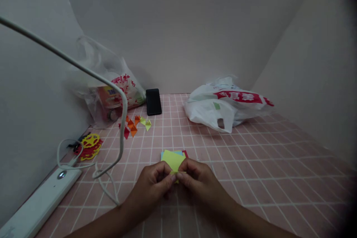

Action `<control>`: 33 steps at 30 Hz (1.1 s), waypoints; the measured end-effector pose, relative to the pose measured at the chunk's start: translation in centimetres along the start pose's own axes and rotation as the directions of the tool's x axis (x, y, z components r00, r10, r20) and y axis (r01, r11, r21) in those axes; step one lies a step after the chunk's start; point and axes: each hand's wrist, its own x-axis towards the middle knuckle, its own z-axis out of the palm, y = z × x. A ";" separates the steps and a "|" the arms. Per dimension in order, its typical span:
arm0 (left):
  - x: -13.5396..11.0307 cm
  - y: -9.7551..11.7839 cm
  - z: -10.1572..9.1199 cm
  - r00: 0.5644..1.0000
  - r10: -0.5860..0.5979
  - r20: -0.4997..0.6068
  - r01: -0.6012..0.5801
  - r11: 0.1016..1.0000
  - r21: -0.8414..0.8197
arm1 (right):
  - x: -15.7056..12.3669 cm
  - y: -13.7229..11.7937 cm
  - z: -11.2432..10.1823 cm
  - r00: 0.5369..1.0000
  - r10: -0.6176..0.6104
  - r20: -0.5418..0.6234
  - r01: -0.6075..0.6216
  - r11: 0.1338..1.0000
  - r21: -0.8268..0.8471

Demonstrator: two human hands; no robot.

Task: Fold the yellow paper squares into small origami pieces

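Observation:
My left hand (154, 182) and my right hand (199, 178) meet at the near middle of the table. Between the thumbs and fingertips of both is a small piece of yellow paper (174, 172), partly covered by the fingers. Just behind it lies a stack of coloured paper sheets with a yellow sheet (173, 158) uppermost. A blue sheet (163, 154) and a red sheet (185, 154) peek out at its edges. Farther back on the left, several small folded paper pieces (133, 129) in red, orange and yellow sit close together.
A black phone (153, 102) lies near the back wall, between a clear plastic bag (111, 81) and a white plastic bag (223, 106). At left are yellow and red paper cutouts (90, 147) and a white power strip (41, 202). A cable (69, 60) hangs across the left side.

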 end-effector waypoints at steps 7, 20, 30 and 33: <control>-0.1 -0.2 -0.1 0.986 0.154 -0.071 -0.144 0.982 0.123 | -0.2 0.4 0.1 0.997 0.080 -0.016 -0.079 0.996 0.033; 0.3 0.2 -0.2 0.975 0.092 -0.200 -0.131 0.973 -0.189 | 0.1 0.1 0.6 0.997 -0.059 0.052 0.036 0.928 0.370; 0.2 0.0 -0.2 0.985 0.089 -0.149 -0.118 0.973 -0.196 | 0.0 -0.1 0.6 0.997 -0.019 0.073 -0.002 0.959 0.282; 0.2 0.0 -0.2 0.986 0.099 -0.136 -0.124 0.975 -0.187 | -0.1 -0.1 0.6 0.996 -0.007 0.085 -0.020 0.949 0.316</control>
